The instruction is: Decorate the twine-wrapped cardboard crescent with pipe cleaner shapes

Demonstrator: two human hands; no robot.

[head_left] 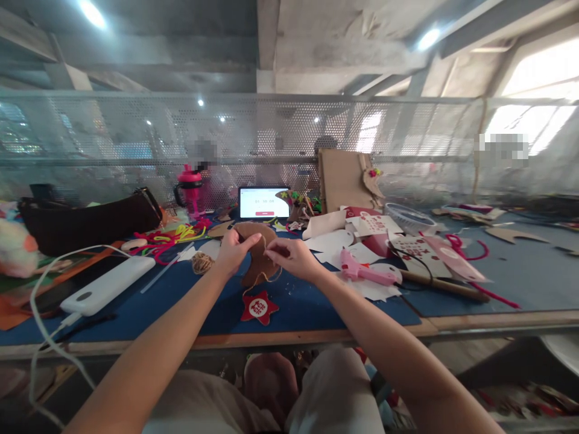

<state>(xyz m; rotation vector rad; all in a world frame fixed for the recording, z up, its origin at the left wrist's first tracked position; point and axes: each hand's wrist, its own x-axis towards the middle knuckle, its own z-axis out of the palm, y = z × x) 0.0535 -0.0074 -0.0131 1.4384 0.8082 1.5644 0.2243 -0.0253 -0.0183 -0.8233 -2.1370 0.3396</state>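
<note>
My left hand (234,252) pinches the edge of a brown cardboard cutout (259,265) that stands tilted above the blue work mat (316,310). My right hand (289,258) pinches a thin strand of jute twine (262,278) close to the cutout. That twine hangs down to a red star-shaped ornament (259,307) with a white centre, lying on the mat. A ball of jute twine (202,263) sits just left of my left hand.
A white power bank (107,285) with a cable lies at left, near tangled red and yellow pipe cleaners (167,241). A pink glue gun (366,269) rests among paper cutouts at right. Behind stand a tablet showing a timer (263,202), a pink bottle (190,190) and a black bag (90,220).
</note>
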